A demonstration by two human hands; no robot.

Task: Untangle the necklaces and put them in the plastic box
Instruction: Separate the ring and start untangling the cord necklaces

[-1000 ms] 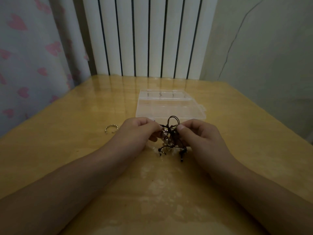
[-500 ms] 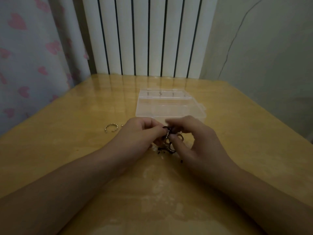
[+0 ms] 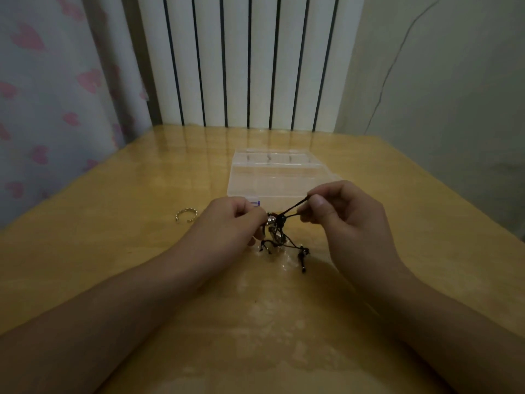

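Necklaces (image 3: 279, 234), a knotted clump of black cords with some shiny bits, are hanging between both hands just above the tabletop (image 3: 113, 251), with loose ends trailing down onto the wood below the grip. Left hand (image 3: 235, 220) is pinching the clump at its left side, fingers curled in tight around it. Right hand (image 3: 343, 214) is pinching a loop of black cord (image 3: 295, 207) between thumb and fingertips, and that loop is stretching taut from the knot up and to the right. So both hands are clamped on the tangle, one on each side of the knot.

Plastic box (image 3: 278, 177) is sitting open right behind the hands, clear and looking bare inside from here, though it's dim. Off to the left of the left hand's grip a small gold ring (image 3: 186, 214) is lying on the tabletop, well apart from the cords. Behind the tabletop a white radiator (image 3: 250, 61) is standing against the wall, with a heart-print curtain (image 3: 51, 89) hanging on the left.
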